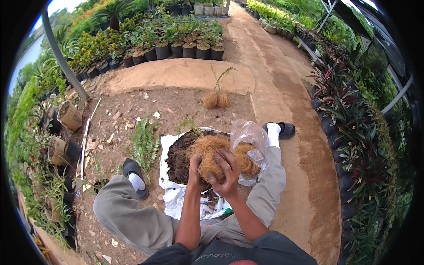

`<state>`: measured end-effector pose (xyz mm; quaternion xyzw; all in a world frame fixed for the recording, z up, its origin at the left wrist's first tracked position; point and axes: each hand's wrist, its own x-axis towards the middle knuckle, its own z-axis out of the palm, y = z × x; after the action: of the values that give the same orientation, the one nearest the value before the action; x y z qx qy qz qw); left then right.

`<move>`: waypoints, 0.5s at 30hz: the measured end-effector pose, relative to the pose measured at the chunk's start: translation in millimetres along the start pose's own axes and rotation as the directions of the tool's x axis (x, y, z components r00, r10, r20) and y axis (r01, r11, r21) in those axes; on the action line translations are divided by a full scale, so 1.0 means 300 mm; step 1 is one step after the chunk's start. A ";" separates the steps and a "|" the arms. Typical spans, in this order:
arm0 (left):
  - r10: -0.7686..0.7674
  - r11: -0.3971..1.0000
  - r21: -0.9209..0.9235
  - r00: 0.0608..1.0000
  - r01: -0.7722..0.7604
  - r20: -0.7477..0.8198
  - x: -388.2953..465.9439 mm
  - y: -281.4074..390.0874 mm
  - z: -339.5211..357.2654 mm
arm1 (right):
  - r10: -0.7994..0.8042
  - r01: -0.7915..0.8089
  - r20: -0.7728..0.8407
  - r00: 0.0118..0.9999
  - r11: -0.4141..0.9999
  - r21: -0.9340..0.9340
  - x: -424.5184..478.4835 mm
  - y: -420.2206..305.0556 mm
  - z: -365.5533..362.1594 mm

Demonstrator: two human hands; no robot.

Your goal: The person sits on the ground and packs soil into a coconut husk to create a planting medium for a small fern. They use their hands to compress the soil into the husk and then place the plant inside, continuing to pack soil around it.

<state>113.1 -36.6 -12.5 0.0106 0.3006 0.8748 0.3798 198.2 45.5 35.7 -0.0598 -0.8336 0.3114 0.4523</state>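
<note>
Both hands cup a bundle of brown coconut fibre point(209, 150) above the potting soil. My left hand point(195, 170) presses its left side. My right hand point(227, 172) spreads its fingers over the right side. Beneath lies a white plastic sack point(174, 197) opened flat, bearing dark potting soil point(179, 162). Just right of the bundle sits a clear plastic bag point(250, 132) with more coconut fibre point(245, 160) inside. Whether the bundle encloses anything is hidden by the fibre and my fingers.
Cut fern fronds point(144, 144) lie left of the sack. Ahead stand two fibre balls point(216, 99) with a small fern point(218, 79) rising from them. Black-bagged potted plants point(189, 50) line the far side. A concrete path point(291, 132) runs along the right. Tipped pots point(69, 116) lie left.
</note>
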 end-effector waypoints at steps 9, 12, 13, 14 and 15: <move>0.016 1.000 0.018 0.988 -0.019 0.154 -0.018 -0.003 -0.005 | -0.036 0.041 -0.021 0.999 0.948 0.315 0.005 0.101 -0.012; 0.041 0.991 0.124 0.992 -0.055 0.117 -0.025 -0.010 0.041 | 0.052 -0.009 -0.107 0.993 0.930 0.368 -0.024 0.128 -0.001; 0.045 0.991 0.122 0.991 -0.060 0.125 -0.023 -0.014 0.043 | 0.094 -0.030 -0.144 0.985 0.920 0.391 -0.027 0.128 0.002; 0.048 0.991 0.121 0.990 -0.065 0.132 -0.019 -0.018 0.043 | 0.077 -0.004 -0.193 0.978 0.934 0.357 -0.026 0.132 0.002; 0.050 0.990 0.120 0.989 -0.067 0.139 -0.016 -0.021 0.039 | 0.062 0.019 -0.240 0.969 0.947 0.321 -0.003 0.114 -0.005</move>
<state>123.7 -30.4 -5.1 0.1026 0.3277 0.8624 0.3720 193.7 73.2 15.9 -0.0327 -0.7082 0.4378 0.5529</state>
